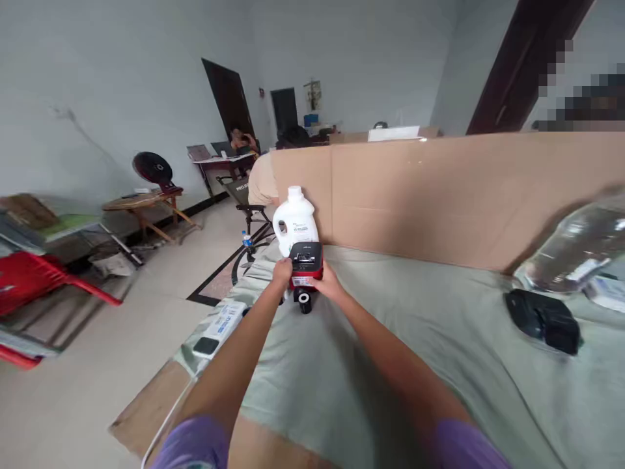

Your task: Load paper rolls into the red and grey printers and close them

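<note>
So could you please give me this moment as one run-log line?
left hand: on red device | right hand: on device | white jug: behind device | black roll: below it

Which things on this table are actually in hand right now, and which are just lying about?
In hand: red and black device, held by left hand and right hand; small black roll beneath it.
Lying about: white jug, black pouch, power strip, clear bottle.
</note>
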### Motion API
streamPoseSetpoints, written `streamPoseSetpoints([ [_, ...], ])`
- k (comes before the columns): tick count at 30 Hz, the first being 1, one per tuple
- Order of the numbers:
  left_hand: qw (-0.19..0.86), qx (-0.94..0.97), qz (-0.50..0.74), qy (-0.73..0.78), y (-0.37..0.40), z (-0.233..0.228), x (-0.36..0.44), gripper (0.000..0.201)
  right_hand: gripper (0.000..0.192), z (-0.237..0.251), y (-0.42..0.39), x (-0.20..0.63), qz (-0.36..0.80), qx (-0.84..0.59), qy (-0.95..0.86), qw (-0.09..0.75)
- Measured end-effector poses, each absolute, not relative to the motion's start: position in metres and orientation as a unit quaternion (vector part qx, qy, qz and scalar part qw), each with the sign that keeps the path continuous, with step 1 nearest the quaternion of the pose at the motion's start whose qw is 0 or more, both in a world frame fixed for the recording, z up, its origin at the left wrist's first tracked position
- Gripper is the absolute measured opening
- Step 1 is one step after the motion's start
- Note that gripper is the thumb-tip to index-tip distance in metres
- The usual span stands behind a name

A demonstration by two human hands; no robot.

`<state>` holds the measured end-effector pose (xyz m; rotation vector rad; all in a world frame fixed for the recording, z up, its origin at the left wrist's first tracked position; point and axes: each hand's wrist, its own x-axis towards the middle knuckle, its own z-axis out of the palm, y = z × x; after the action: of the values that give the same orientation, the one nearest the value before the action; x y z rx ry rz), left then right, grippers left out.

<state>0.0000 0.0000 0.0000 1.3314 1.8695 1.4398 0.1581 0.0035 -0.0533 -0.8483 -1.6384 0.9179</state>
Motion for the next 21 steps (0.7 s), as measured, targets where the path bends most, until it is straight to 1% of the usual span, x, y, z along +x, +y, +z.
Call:
streamPoseSetpoints([
  [3, 0.198, 0.468, 0.521, 0.686, -0.009, 0.005, -0.005, 0.028, 0.068, -0.056, -0.015, 0.186, 0.39, -0.434, -0.647, 0.491],
  [5, 0.173, 0.468, 0.539, 0.678, -0.024, 0.007, -0.001, 0.034, 0.066, -0.061, -0.036, 0.228, 0.364, -0.467, -0.648, 0.479],
  [7, 0.136, 0.479, 0.572, 0.652, -0.046, 0.006, 0.013, 0.038, 0.06, -0.069, -0.066, 0.294, 0.305, -0.489, -0.675, 0.46],
  [9, 0.082, 0.53, 0.625, 0.567, -0.074, 0.0, 0.042, 0.036, 0.05, -0.077, -0.102, 0.375, 0.219, -0.542, -0.683, 0.437],
  [10, 0.071, 0.564, 0.626, 0.534, -0.089, -0.005, 0.061, 0.034, 0.045, -0.08, -0.121, 0.417, 0.183, -0.576, -0.68, 0.415],
  [11, 0.077, 0.611, 0.599, 0.512, -0.104, -0.012, 0.083, 0.03, 0.043, -0.082, -0.14, 0.458, 0.148, -0.616, -0.667, 0.392],
  [12, 0.099, 0.666, 0.546, 0.498, -0.119, -0.019, 0.106, 0.03, 0.042, -0.082, -0.158, 0.496, 0.102, -0.662, -0.637, 0.381],
  [14, 0.158, 0.792, 0.384, 0.448, -0.15, -0.035, 0.149, 0.031, 0.042, -0.08, -0.189, 0.557, 0.022, -0.741, -0.571, 0.352],
  [15, 0.166, 0.842, 0.305, 0.412, -0.166, -0.043, 0.166, 0.032, 0.044, -0.077, -0.2, 0.579, -0.016, -0.771, -0.54, 0.337],
  [17, 0.152, 0.908, 0.174, 0.349, -0.194, -0.056, 0.189, 0.042, 0.055, -0.071, -0.21, 0.608, -0.071, -0.824, -0.469, 0.31],
  [18, 0.144, 0.922, 0.137, 0.333, -0.206, -0.061, 0.194, 0.047, 0.062, -0.068, -0.209, 0.616, -0.079, -0.845, -0.436, 0.299],
  [19, 0.14, 0.93, 0.112, 0.322, -0.215, -0.064, 0.195, 0.052, 0.071, -0.065, -0.205, 0.62, -0.07, -0.861, -0.409, 0.294],
  [21, 0.147, 0.938, 0.076, 0.305, -0.228, -0.066, 0.191, 0.055, 0.089, -0.06, -0.19, 0.622, -0.019, -0.881, -0.375, 0.287],
])
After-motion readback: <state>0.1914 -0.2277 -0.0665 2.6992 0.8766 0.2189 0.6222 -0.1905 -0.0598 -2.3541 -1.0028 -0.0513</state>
